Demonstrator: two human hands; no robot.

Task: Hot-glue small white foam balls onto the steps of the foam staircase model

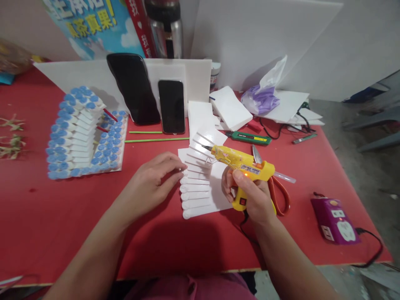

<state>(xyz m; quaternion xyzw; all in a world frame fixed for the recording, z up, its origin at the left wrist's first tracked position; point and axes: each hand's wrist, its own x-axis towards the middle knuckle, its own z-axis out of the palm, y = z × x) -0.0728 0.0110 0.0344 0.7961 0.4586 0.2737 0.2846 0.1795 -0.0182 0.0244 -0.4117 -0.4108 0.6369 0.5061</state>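
My right hand (250,191) is wrapped round the handle of a yellow glue gun (236,158), whose nozzle points left above a white board (218,183). Small white round pieces (186,204) line the board's left edge, and thin raised white strips (200,174) run across it. At the upper end of that row, the thumb and forefinger of my left hand (159,177) pinch together on a small white round piece, mostly hidden by the fingertips. Red-handled scissors (281,196) lie partly behind the glue gun.
A model with blue discs (62,146) stands at left. Two phones (134,89) lean on a white panel. Green sticks (156,141), a green utility knife (251,138), a tissue pack (261,99) and a purple power box (334,221) lie on the red table (175,250).
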